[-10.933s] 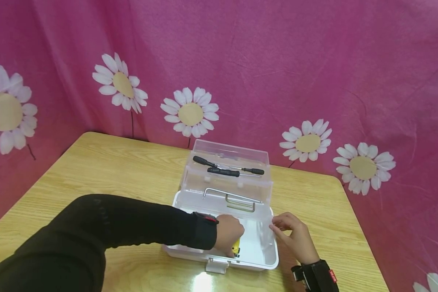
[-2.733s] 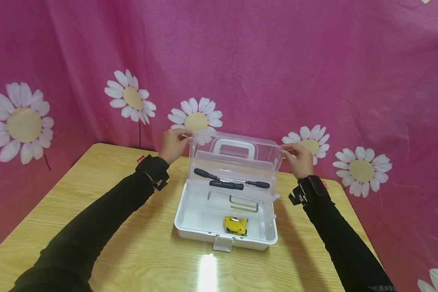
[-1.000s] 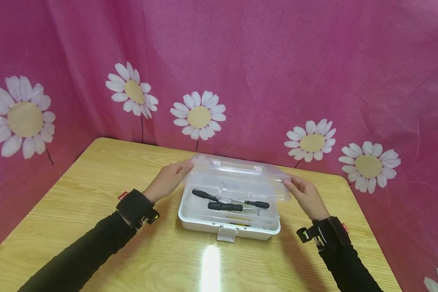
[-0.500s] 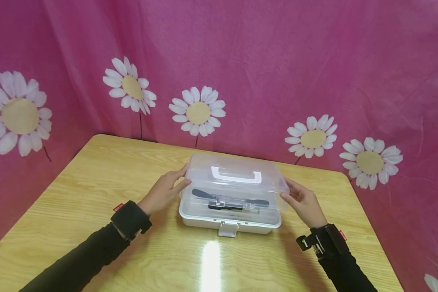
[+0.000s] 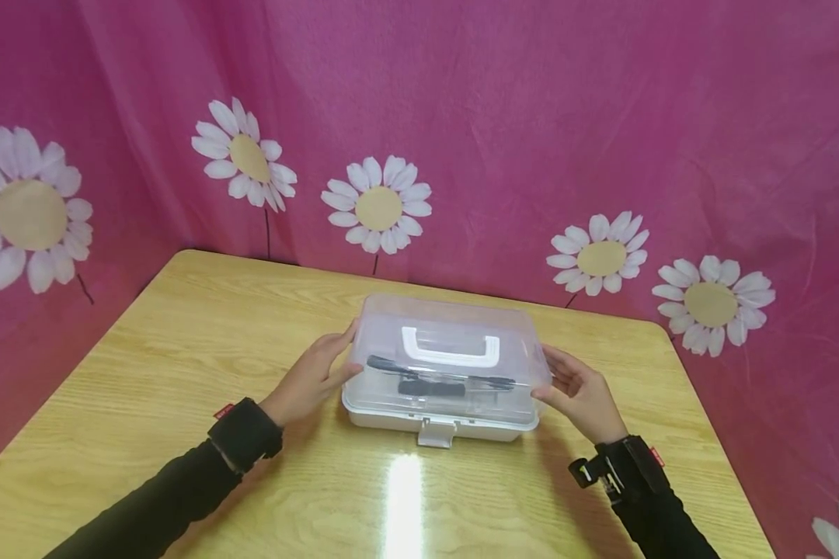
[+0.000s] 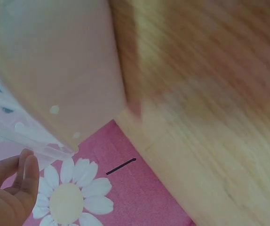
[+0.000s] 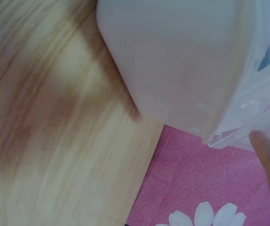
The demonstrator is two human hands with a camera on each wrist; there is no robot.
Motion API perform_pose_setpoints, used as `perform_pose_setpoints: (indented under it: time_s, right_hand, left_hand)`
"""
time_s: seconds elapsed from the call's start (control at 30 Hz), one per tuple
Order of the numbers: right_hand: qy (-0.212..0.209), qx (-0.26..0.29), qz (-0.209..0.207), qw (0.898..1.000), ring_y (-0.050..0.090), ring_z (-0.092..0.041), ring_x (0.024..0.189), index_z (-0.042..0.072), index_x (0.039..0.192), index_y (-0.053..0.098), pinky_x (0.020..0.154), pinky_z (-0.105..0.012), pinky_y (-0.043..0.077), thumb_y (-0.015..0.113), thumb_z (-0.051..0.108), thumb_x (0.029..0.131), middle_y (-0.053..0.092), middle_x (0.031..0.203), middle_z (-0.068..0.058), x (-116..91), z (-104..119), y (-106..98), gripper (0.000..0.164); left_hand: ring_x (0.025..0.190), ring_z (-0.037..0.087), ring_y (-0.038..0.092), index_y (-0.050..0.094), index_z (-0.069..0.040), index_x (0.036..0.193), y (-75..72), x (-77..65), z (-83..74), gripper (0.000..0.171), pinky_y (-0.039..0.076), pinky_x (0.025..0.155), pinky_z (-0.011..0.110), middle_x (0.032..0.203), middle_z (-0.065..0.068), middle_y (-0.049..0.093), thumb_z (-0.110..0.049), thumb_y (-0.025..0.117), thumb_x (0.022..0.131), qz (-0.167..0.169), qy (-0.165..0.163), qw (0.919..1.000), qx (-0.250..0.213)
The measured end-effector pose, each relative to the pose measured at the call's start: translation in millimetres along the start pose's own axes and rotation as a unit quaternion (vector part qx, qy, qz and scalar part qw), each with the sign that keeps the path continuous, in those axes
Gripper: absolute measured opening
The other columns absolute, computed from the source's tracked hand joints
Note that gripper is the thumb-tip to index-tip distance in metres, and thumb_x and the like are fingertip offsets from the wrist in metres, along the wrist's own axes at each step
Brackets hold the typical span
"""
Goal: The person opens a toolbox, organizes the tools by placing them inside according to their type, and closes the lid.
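Note:
A white toolbox stands on the table, its clear lid lowered almost onto the base and still a little apart from it in the wrist views. My left hand holds the lid's left side, thumb towards the front. On the opposite side my right hand grips the lid's edge with thumb and fingers. A white handle lies on the lid. Through the plastic, black-handled screwdrivers show blurred. The front latch hangs down. Whatever lies in the base is hidden.
The wooden table reaches back to a pink curtain with white flowers. Light glares off the tabletop in front of the box.
A hand in the box has withdrawn; the yellow tape measure was left inside. Both hands then took the raised lid by its sides and swung it forward and down over the screwdrivers.

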State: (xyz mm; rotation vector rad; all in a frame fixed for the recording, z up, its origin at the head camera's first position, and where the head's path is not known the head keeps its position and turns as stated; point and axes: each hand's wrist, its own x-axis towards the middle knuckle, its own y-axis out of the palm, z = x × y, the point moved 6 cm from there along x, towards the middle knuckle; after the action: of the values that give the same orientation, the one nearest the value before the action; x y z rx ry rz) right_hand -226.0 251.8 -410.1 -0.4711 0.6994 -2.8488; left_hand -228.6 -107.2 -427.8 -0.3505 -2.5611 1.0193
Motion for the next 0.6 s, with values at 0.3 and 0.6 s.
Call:
perform_pose_setpoints:
  time_s: [0.3, 0.6]
  right_hand:
    - [0.003, 0.0, -0.005, 1.0, 0.049, 0.018, 0.109, -0.012, 0.131, 0.045, 0.086, -0.007, 0.044, 0.076, 0.0, 0.073, 0.048, 0.131, -0.035, -6, -7, 3, 0.067]
    - [0.004, -0.01, 0.002, 1.0, 0.046, 0.019, 0.111, -0.01, 0.131, 0.045, 0.085, -0.007, 0.045, 0.078, 0.001, 0.071, 0.049, 0.133, -0.032, -10, -11, 6, 0.07]
  left_hand:
    - [0.13, 0.038, 0.04, 0.021, -0.002, 0.148, 3.8, -6.7, -2.1, 0.074, 0.036, 0.104, 0.054, 0.14, 0.024, 0.044, -0.033, 0.057, 0.091, 0.005, 0.018, 0.9998, -0.003]
    - [0.131, 0.036, 0.039, 0.019, -0.007, 0.149, 10.0, -13.1, 3.2, 0.077, 0.038, 0.104, 0.052, 0.142, 0.022, 0.04, -0.03, 0.06, 0.089, 0.018, -0.004, 0.9997, -0.014]
